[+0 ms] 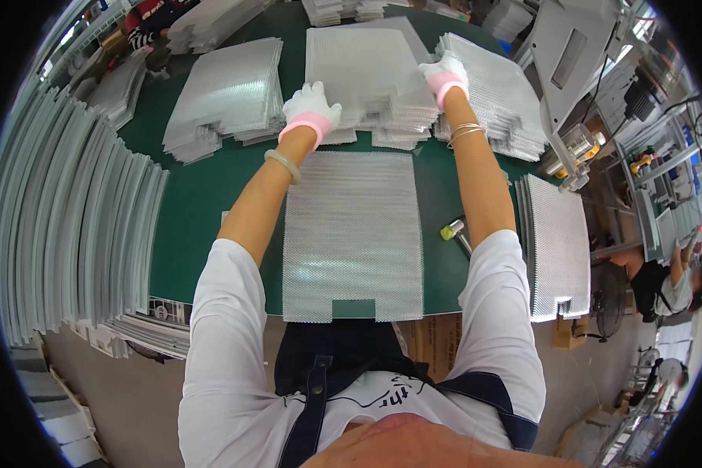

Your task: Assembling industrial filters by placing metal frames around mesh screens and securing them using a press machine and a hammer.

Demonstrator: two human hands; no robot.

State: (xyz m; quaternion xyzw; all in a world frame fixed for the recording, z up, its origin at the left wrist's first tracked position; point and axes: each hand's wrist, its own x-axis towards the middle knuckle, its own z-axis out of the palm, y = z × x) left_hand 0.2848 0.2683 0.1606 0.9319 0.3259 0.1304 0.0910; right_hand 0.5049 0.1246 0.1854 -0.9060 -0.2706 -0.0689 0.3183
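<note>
My left hand [312, 109], in a white glove with a pink cuff, is open with its fingers spread at the left edge of the middle stack of silvery mesh sheets [359, 66]. On that stack's other side, my right hand [446, 74], gloved alike, has its thumb apart from its fingers, between the middle stack and the right mesh stack [495, 93]. I cannot tell how firmly either hand touches the sheets. A single mesh sheet [352, 234] with a notch in its near edge lies flat before me, between my forearms.
A hammer [454, 231] with a yellow-green head lies by my right forearm on the green table [210, 195]. Another notched stack [230, 93] is at left. Many pale panels [78, 210] stand along the left side. More sheets [560, 242] lean at right, below a machine [573, 58].
</note>
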